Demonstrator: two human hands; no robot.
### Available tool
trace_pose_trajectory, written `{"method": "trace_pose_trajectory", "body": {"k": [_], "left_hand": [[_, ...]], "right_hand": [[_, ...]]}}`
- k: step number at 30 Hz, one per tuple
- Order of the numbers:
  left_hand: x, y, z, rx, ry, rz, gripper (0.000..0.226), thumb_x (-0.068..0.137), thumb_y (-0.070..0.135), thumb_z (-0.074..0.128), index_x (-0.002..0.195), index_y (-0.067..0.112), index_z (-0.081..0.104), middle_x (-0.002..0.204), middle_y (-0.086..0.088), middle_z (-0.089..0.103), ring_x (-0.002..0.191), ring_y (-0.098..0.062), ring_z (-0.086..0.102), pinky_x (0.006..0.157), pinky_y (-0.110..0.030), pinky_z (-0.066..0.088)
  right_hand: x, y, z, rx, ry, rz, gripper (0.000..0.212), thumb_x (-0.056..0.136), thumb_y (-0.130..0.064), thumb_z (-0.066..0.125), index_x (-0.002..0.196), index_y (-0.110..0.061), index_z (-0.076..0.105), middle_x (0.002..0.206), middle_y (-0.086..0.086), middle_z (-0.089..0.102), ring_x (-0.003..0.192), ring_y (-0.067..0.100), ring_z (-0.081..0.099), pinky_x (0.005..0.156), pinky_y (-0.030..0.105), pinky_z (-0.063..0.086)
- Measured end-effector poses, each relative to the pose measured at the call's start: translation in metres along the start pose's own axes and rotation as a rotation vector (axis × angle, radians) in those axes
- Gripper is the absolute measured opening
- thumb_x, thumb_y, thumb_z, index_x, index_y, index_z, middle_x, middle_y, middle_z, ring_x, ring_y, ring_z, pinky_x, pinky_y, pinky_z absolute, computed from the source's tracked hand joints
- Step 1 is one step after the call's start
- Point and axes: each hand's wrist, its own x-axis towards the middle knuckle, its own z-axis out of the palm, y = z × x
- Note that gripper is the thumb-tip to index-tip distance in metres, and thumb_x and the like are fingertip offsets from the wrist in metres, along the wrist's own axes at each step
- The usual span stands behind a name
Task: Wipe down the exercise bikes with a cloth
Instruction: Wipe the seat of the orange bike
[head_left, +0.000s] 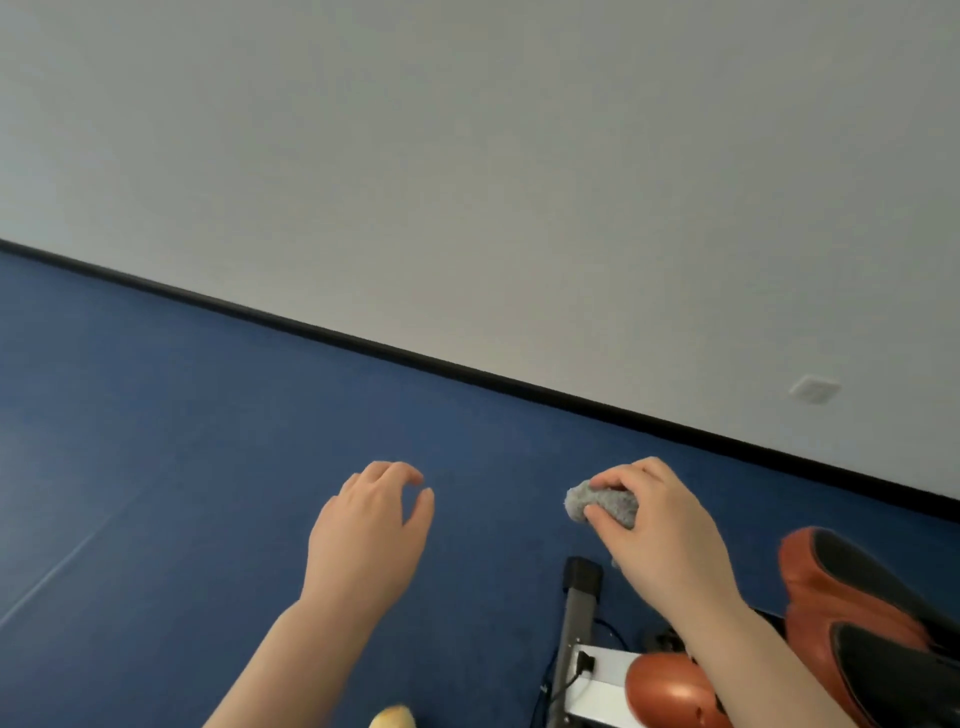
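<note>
My right hand (660, 525) grips a small bunched grey cloth (602, 503), held in the air above the blue floor. My left hand (371, 530) hovers beside it on the left, fingers loosely curled, holding nothing. Part of an exercise bike shows at the bottom right: an orange and black seat (852, 597), an orange rounded housing (670, 691), and a grey base bar with a black end cap (579, 608). My right forearm crosses over the bike and hides part of it.
Blue floor (182, 467) spreads left and ahead up to a black skirting strip (467, 371) under a pale grey wall. A white wall socket (814, 388) sits at the right. A black cable (576, 675) runs by the bike's base. A yellowish object (392, 718) peeks in at the bottom edge.
</note>
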Motion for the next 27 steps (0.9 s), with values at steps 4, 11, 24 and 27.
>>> {"method": "trace_pose_trajectory", "body": {"k": [4, 11, 24, 27], "left_hand": [[0.086, -0.007, -0.011, 0.034, -0.054, 0.139, 0.026, 0.093, 0.043, 0.041, 0.111, 0.032, 0.057, 0.12, 0.02, 0.055, 0.089, -0.007, 0.051, 0.072, -0.024, 0.037], [0.191, 0.034, 0.012, -0.031, -0.145, 0.302, 0.026, 0.093, 0.042, 0.041, 0.11, 0.031, 0.057, 0.12, 0.018, 0.055, 0.095, -0.009, 0.053, 0.078, -0.029, 0.044], [0.338, 0.23, 0.127, -0.204, -0.391, 0.614, 0.029, 0.091, 0.044, 0.044, 0.119, 0.038, 0.05, 0.119, 0.022, 0.05, 0.103, -0.002, 0.052, 0.082, -0.028, 0.046], [0.362, 0.284, 0.147, -0.248, -0.402, 0.707, 0.032, 0.09, 0.044, 0.043, 0.121, 0.04, 0.047, 0.115, 0.025, 0.047, 0.087, 0.004, 0.054, 0.072, -0.024, 0.04]], "right_hand": [[0.051, -0.023, 0.008, 0.016, 0.091, 0.109, 0.01, 0.083, -0.032, 0.064, 0.091, -0.038, 0.062, 0.096, -0.021, 0.05, 0.081, 0.0, 0.054, 0.056, 0.02, 0.043], [0.092, -0.002, -0.02, -0.051, 0.255, 0.316, 0.014, 0.081, -0.03, 0.067, 0.092, -0.037, 0.061, 0.095, -0.019, 0.05, 0.08, 0.002, 0.054, 0.055, 0.019, 0.039], [0.214, 0.121, -0.068, -0.022, 0.427, 0.608, 0.014, 0.082, -0.033, 0.065, 0.092, -0.039, 0.06, 0.097, -0.02, 0.05, 0.082, 0.0, 0.056, 0.063, 0.025, 0.05], [0.238, 0.152, -0.088, -0.04, 0.455, 0.687, 0.012, 0.082, -0.034, 0.064, 0.092, -0.039, 0.059, 0.098, -0.02, 0.05, 0.081, 0.001, 0.055, 0.063, 0.024, 0.05]]}}
